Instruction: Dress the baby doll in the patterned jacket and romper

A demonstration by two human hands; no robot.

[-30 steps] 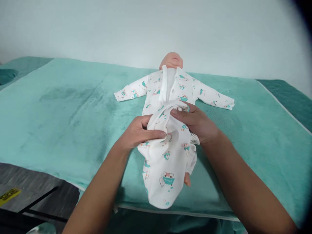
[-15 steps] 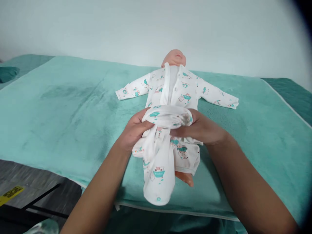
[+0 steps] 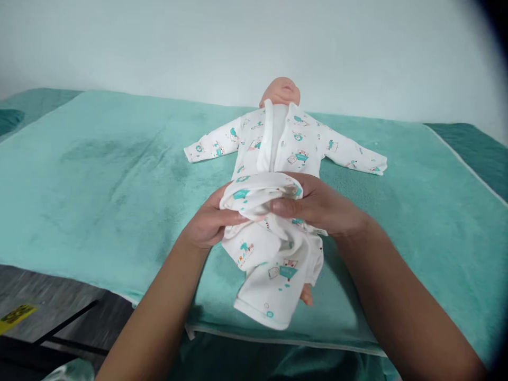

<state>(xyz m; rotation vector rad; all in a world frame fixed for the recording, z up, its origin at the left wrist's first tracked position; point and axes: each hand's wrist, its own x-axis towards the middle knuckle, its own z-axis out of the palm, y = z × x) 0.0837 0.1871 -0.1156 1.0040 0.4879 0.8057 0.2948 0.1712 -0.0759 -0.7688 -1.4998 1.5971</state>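
A baby doll [image 3: 282,91] lies on its back, head toward the wall, wearing a white printed jacket [image 3: 300,138] that hangs unfastened at the front with both sleeves spread. Above its lower body, my hands hold printed baby pants [image 3: 283,270], their fabric bunched up near the top. My left hand [image 3: 212,217] grips the left side of the bunched cloth, thumb in front. My right hand [image 3: 317,203] pinches the right side, thumb pressed on the folds and fingers behind. One doll foot [image 3: 306,295] peeks out below the cloth; the other leg is hidden.
A light green blanket [image 3: 99,206] covers the table, with a darker green cover [image 3: 472,145] under it at the right. Behind it rises a pale wall [image 3: 159,47]. At lower left are the grey floor [image 3: 59,286], a yellow label [image 3: 16,317] and a dark bar [image 3: 67,320].
The hanging pant leg has swung right, now covering more of the doll's leg and foot. My right thumb has come up onto the bunched folds. My hands have shifted slightly left.
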